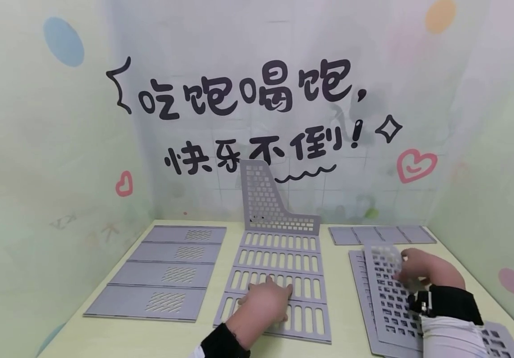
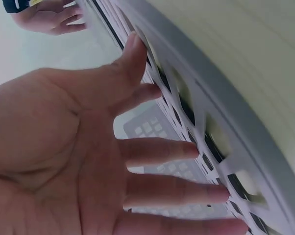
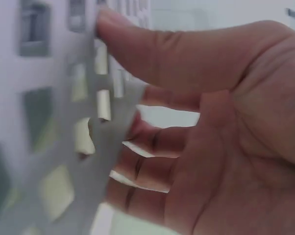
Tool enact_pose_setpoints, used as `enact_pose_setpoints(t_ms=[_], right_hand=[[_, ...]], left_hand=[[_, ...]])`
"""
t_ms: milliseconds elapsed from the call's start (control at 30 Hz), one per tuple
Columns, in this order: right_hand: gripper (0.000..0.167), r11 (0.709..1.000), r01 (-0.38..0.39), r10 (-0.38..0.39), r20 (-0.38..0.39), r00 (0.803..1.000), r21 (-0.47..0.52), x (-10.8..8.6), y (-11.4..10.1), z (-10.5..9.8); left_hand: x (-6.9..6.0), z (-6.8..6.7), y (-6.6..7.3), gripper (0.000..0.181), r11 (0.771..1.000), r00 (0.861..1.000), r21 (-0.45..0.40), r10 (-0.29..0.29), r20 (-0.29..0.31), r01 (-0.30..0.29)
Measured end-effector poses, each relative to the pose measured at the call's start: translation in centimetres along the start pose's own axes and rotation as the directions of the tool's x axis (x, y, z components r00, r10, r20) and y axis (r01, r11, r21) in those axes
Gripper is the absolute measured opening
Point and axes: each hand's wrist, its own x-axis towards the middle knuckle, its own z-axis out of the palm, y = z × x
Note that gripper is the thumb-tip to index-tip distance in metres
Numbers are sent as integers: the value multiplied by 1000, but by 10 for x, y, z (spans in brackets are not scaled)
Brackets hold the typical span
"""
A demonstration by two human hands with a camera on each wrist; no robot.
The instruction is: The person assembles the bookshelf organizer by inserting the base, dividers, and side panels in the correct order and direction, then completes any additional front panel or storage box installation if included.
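My left hand [image 1: 263,303] rests with spread fingers on the nearest of the grey slotted panels [image 1: 321,325] lined up in the middle of the table. In the left wrist view its fingertips touch a slotted panel [image 2: 206,73]. At the right, my right hand [image 1: 431,271] pinches the right edge of a grey perforated side panel [image 1: 395,339], tilted up over another grey panel [image 1: 364,298]. The right wrist view shows the thumb on one face of this perforated panel [image 3: 5,98] and the fingers behind it.
An L-shaped perforated panel [image 1: 257,163] stands at the slotted row's far end. Grey panels [image 1: 149,273] with slanted slots lie left; plain grey strips [image 1: 364,235] lie back right. Another perforated panel [image 1: 505,333] shows beyond the right sleeve. Printed curtains surround the table.
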Motion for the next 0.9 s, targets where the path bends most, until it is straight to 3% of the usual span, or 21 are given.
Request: enact_pose_setpoints(t_ms=[100, 233, 433, 500, 600, 733, 800, 900], right_hand=[[74, 988, 138, -133, -75, 988, 64, -9, -9, -15], [77, 951, 305, -285, -242, 927, 49, -24, -27, -28], [63, 899, 431, -366, -407, 837, 76, -35, -52, -27], [58, 899, 434, -373, -424, 825, 54, -36, -56, -25], [52, 903, 430, -387, -413, 824, 12, -34, -59, -22], [48, 909, 414, -399, -375, 837, -43, -31, -56, -22], [47, 910, 410, -404, -340, 849, -59, -30, -52, -23], [44, 922, 376, -387, -255, 886, -93, -28, -44, -23]], left_hand=[[1, -2, -4, 74, 999, 998, 6, 45, 39, -46], [1, -6, -9, 82, 996, 994, 31, 76, 81, -79], [-2, -6, -10, 117, 992, 989, 72, 92, 114, -101], [-2, -5, -9, 120, 989, 988, 93, 100, 119, -111], [-2, -5, -8, 121, 986, 988, 119, 99, 117, -113], [-1, -6, -7, 121, 986, 989, 126, 94, 114, -108], [-1, -7, -7, 121, 986, 989, 128, 91, 118, -106], [-3, -5, -7, 120, 987, 989, 128, 85, 124, -101]])
